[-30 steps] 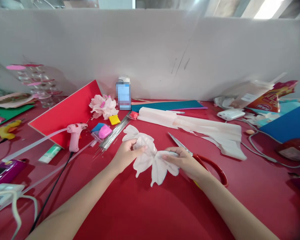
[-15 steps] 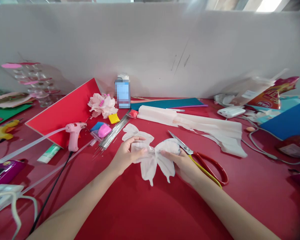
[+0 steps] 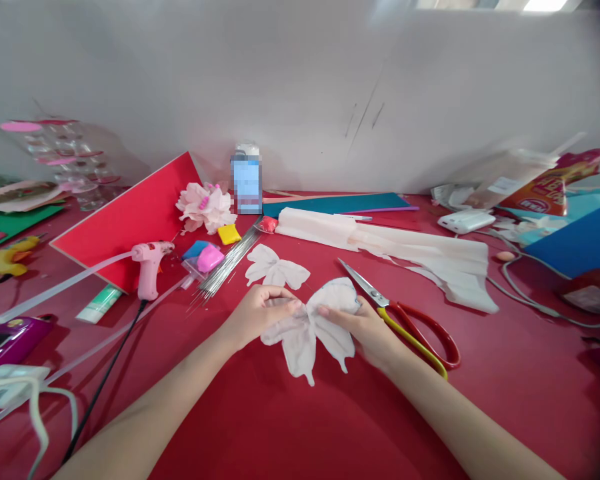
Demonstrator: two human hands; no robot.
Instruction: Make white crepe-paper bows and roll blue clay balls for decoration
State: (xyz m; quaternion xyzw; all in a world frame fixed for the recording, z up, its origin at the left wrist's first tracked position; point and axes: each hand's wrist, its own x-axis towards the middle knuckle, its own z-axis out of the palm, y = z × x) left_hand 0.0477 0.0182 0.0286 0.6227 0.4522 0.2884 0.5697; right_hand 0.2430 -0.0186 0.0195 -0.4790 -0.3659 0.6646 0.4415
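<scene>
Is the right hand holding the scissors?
No, the scissors lie on the table beside the right hand, which pinches the white paper cutout with the left hand.

Two bare hands, left hand (image 3: 260,313) and right hand (image 3: 366,328), both uncovered from fingertips to wrist. Left forearm (image 3: 155,413) and right forearm (image 3: 460,427) bare all the way to the bottom frame edge, slim, tapering toward the wrists. Fingers slender, knuckle and thumb outlines clear; nails too small to tell. Surface smooth, evenly lit, right forearm slightly blurred near the corner
</scene>
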